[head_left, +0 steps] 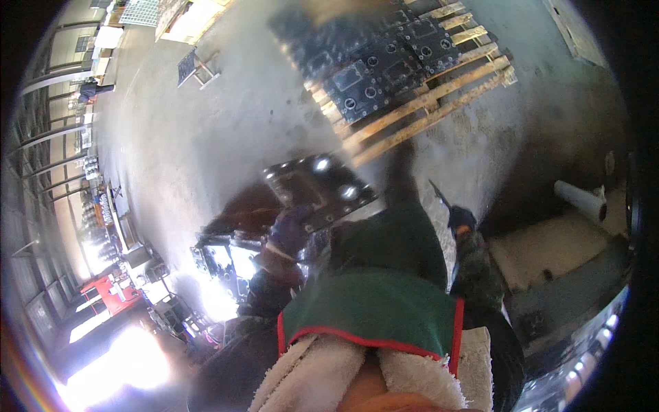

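Note:
A flat dark metal plate (338, 199) with round holes along its edges hangs tilted in front of me. My left hand (290, 230), in a dark glove, is closed on its near edge; the fingers are partly blurred and lost against the dark metal. My right hand (461, 218), also gloved, is out to the right, apart from the plate. Its fingers wrap round a thin dark tool (440, 193) that points up and to the left; its exact kind is too small to tell.
Ahead, a wooden pallet (439, 103) bears several similar dark plates (395, 72). More shiny plates (240, 261) lie low at my left. A small stand (199, 72) is on the concrete floor at far left. To the right, a grey pipe (580, 200) sticks out near a board (549, 250). Another person (90, 90) is far off.

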